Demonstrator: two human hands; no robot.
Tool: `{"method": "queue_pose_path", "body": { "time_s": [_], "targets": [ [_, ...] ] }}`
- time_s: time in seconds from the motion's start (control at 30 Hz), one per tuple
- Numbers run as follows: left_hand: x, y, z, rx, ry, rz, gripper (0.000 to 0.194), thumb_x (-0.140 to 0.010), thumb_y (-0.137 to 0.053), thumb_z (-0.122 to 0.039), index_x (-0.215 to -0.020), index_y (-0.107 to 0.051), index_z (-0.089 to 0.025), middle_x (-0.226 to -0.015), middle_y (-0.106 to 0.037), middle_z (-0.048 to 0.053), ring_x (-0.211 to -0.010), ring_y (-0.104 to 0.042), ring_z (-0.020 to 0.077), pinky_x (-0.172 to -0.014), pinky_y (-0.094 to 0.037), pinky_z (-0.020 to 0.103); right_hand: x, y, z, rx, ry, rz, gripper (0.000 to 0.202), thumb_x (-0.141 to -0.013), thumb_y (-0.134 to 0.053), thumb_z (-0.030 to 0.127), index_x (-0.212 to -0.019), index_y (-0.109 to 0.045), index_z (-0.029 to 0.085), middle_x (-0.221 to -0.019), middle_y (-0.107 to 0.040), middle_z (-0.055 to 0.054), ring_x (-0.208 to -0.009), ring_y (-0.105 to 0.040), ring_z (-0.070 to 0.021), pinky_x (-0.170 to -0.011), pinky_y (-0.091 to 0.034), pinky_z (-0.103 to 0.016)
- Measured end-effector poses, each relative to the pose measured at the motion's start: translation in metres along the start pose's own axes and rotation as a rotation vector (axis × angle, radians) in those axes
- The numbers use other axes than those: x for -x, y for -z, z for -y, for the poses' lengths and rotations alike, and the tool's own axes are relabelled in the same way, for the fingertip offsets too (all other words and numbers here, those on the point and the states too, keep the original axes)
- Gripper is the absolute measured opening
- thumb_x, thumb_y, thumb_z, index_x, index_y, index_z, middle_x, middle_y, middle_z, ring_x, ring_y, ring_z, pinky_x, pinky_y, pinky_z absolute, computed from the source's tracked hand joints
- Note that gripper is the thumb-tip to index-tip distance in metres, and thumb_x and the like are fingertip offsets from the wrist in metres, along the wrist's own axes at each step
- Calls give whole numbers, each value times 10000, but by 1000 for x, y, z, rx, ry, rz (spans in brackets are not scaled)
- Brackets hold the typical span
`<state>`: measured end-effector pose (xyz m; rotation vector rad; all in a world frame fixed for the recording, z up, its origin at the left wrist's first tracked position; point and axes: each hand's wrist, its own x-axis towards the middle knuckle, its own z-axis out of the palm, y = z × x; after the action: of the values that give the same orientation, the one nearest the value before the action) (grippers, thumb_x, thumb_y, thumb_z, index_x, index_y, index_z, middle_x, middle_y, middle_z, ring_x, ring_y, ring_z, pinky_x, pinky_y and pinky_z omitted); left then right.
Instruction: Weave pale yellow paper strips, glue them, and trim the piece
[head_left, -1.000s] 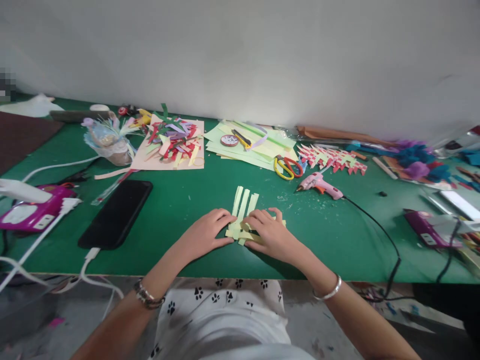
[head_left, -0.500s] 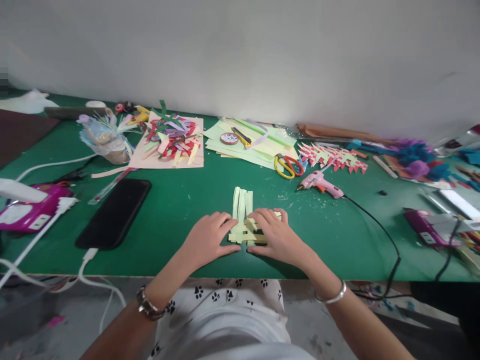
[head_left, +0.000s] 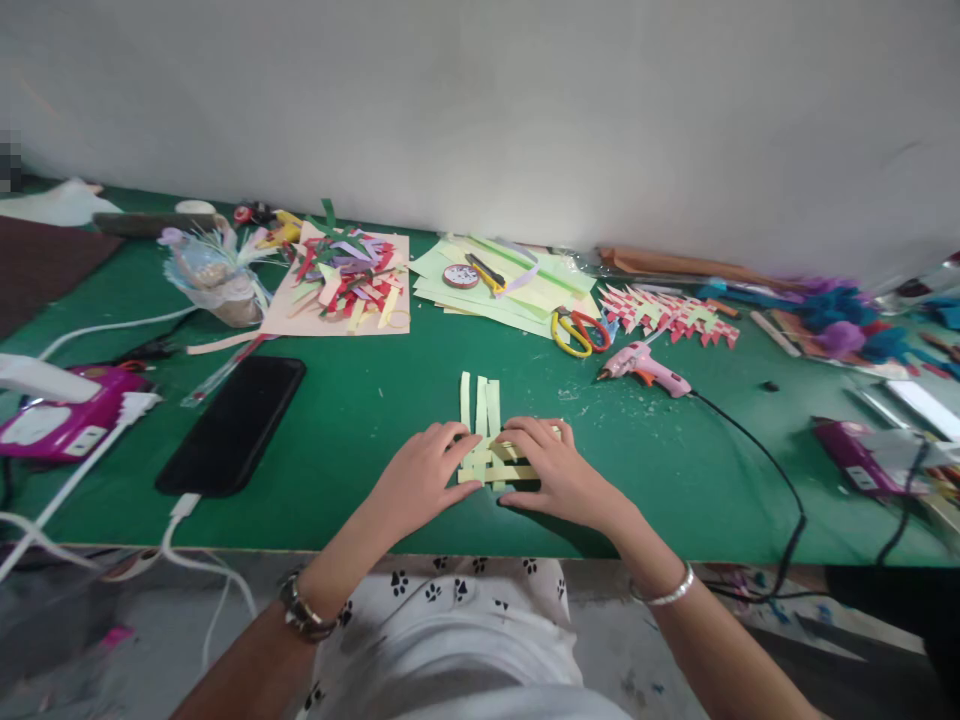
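Note:
Pale green paper strips [head_left: 487, 405] stand lengthwise on the green table, crossed by yellowish strips [head_left: 499, 474] near the table's front edge. From the left, my left hand [head_left: 424, 470] has its thumb and fingertips closed on the left ends of the crossing strips. My right hand [head_left: 551, 470] lies over their right ends, its fingers curled on them and its thumb at the lower strip. The palm and fingers hide part of the strips on the right.
A black phone [head_left: 232, 425] with a white cable lies on the left. Behind are scissors [head_left: 577, 332], paper sheets [head_left: 517, 285] and a pile of colored strips [head_left: 352, 275]. A pink glue gun [head_left: 646, 370] with a black cord lies to the right.
The upper ends of the lengthwise green strips have spread apart and shifted slightly left. Both hands remain almost where they were, on the strips.

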<state>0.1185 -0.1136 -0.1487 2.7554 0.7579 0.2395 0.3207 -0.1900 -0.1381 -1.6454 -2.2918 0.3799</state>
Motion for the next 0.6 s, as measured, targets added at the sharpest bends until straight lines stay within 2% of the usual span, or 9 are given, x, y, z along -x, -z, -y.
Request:
{"method": "queue_pose_path", "body": {
  "time_s": [0.27,0.6],
  "targets": [
    [-5,-1,-2,-1,-39,-4,320,-867,-496,-346,-1126,-527,-162,-1043,-541,81,-941,-490,228,-798,-435,364,1,2,-5,-9,1,17,258,-794,-583,345,-1018,-528,229,-1161,-532,-85,-1080,-471,-236,-940,-235,-434],
    [-3,-2,0,26,-38,-19,314,-851,-523,-354,-1110,-532,-176,-1083,-525,80,-969,-490,229,-817,-438,377,-5,3,-9,-106,11,42,292,-796,-579,331,-1064,-521,228,-1162,-548,-72,-1085,-479,-215,-965,-180,-422]
  ]
}}
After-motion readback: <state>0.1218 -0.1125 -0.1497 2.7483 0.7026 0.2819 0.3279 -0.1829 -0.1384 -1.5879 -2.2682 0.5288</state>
